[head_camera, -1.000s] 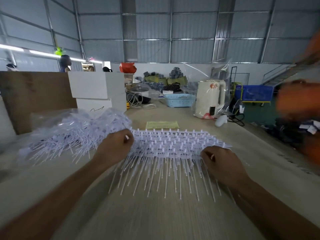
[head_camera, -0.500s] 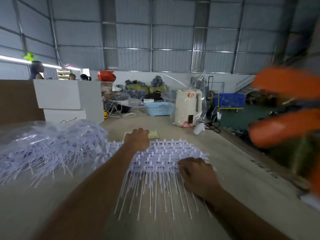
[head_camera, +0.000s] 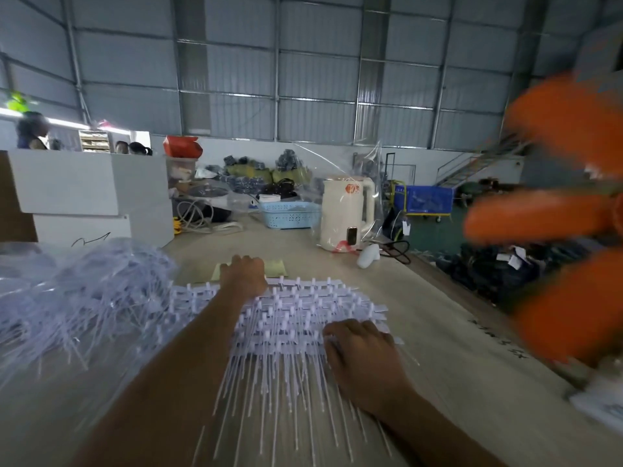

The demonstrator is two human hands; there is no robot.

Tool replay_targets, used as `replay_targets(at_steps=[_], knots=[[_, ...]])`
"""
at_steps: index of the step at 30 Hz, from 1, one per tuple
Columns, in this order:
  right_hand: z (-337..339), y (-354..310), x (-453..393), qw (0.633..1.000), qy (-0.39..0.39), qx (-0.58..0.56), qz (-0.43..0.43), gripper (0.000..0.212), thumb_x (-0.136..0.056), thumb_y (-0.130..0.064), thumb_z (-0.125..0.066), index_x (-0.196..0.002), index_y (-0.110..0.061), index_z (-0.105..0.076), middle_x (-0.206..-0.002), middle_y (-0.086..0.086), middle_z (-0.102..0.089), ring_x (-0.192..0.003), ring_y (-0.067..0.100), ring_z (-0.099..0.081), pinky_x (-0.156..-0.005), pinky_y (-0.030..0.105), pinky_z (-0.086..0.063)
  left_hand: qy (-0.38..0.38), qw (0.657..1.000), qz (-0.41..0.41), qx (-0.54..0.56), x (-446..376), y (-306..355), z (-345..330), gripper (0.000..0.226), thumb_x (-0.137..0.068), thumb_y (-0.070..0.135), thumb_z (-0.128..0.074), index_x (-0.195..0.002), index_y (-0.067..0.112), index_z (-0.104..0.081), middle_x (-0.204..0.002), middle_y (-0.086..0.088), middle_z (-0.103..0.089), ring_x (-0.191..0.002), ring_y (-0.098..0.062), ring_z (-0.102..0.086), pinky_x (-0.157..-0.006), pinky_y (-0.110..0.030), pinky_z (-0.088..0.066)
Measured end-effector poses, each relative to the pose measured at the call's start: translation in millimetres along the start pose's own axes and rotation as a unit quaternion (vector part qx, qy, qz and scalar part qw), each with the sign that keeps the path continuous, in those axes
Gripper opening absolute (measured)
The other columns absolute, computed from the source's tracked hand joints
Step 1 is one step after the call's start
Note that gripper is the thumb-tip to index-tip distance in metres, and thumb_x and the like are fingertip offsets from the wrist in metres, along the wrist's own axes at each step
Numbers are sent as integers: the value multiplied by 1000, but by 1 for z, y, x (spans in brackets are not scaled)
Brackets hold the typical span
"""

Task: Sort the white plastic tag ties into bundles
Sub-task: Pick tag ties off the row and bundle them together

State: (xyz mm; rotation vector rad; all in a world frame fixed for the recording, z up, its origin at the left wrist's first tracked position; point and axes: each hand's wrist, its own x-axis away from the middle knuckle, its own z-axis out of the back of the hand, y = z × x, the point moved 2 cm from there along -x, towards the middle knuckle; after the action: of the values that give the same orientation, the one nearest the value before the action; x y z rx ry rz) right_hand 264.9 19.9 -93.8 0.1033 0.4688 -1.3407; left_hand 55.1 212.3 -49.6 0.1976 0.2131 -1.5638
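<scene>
A layered stack of white plastic tag ties (head_camera: 296, 311) lies mid-table, heads in rows at the far side and thin tails pointing toward me. My left hand (head_camera: 244, 274) reaches across to the stack's far edge, and its fingers curl down over that edge, tips hidden. My right hand (head_camera: 357, 348) sits on the stack's near right part with bent fingers gripping the ties there. A loose tangle of more ties in a clear plastic bag (head_camera: 84, 298) lies to the left, touching the stack.
A yellow paper (head_camera: 278, 267) lies just beyond the stack. Stacked white boxes (head_camera: 84, 197) stand at back left, with a blue basket (head_camera: 290, 214), a cream kettle (head_camera: 347, 214) and a small white device (head_camera: 367, 257) farther back. A blurred orange shape (head_camera: 556, 214) fills the right side past the table edge.
My left hand left the stack's left side and reached forward to its far edge. My right hand slid left along the near side. The view shifted right.
</scene>
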Motion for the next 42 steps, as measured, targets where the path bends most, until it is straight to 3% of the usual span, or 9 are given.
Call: replay_targets(at_steps=[10, 13, 16, 20, 24, 30, 33, 37, 42], knots=[[-1, 4, 2, 1000, 16, -21, 1, 31, -102, -40, -38, -126, -34, -57, -130, -9, -59, -118, 18, -50, -98, 37, -42, 36, 994, -37, 96, 8, -7, 18, 22, -87, 19, -64, -108, 24, -63, -114, -7, -63, -100, -26, -61, -87, -38, -52], [0, 4, 1, 1000, 14, -21, 0, 31, -102, -40, -38, -126, -34, -57, -131, -9, -59, -119, 18, -50, -100, 38, -42, 35, 979, -47, 193, 5, -9, 26, 28, -85, 13, -63, -111, 19, -71, -114, -7, -69, -99, -25, -62, -88, -35, -52], [0, 3, 2, 1000, 11, -20, -3, 30, -102, -40, -38, -126, -34, -56, -131, -9, -58, -119, 18, -50, -100, 38, -41, 15, 979, -85, 186, 3, -8, 38, 38, -81, 11, -64, -118, 17, -71, -119, -8, -67, -106, -25, -60, -93, -36, -51], [0, 2, 3, 1000, 15, -20, -5, 30, -102, -41, -37, -126, -34, -55, -129, -9, -59, -118, 16, -50, -100, 38, -40, 113, 978, -93, 151, 1, -10, 57, 29, -86, 7, -66, -111, 21, -71, -118, -5, -65, -101, -21, -59, -83, -34, -49], [-1, 3, 3, 1000, 12, -17, -6, 32, -103, -42, -36, -128, -35, -54, -132, -10, -58, -120, 16, -50, -102, 38, -39, 212, 968, -65, 119, 5, -13, 86, 30, -91, 5, -61, -116, 17, -69, -112, -14, -64, -101, -29, -61, -81, -44, -57], [-3, 3, 2, 1000, 10, -11, -18, 32, -102, -43, -34, -128, -37, -53, -131, -12, -56, -122, 16, -48, -102, 38, -38, 347, 923, -87, 139, 13, -13, 135, 36, -90, -3, -59, -124, 8, -64, -125, -18, -63, -116, -35, -55, -91, -49, -53], [-3, 3, 1, 1000, 12, -13, -19, 32, -102, -43, -36, -128, -38, -54, -132, -14, -56, -123, 15, -47, -102, 38, -38, 394, 901, -129, 131, 29, -7, 154, 29, -88, -6, -60, -113, 8, -66, -116, -16, -66, -107, -33, -59, -85, -45, -54], [-2, 5, 1, 999, 24, -26, -19, 32, -102, -43, -36, -125, -39, -57, -138, -16, -50, -129, 17, -42, -103, 38, -38, 415, 873, -247, 57, 73, -2, 154, 19, -85, -7, -67, -97, 7, -71, -100, -12, -67, -94, -29, -58, -83, -42, -47], [16, 6, 3, 990, 119, -70, -41, 30, -103, -37, -43, -126, -34, -62, -146, -2, -46, -132, 21, -39, -110, 42, -36, 494, 809, -317, 28, 153, -9, 138, 19, -75, -5, -78, -91, 5, -74, -79, -11, -68, -68, -25, -61, -65, -33, -47]])
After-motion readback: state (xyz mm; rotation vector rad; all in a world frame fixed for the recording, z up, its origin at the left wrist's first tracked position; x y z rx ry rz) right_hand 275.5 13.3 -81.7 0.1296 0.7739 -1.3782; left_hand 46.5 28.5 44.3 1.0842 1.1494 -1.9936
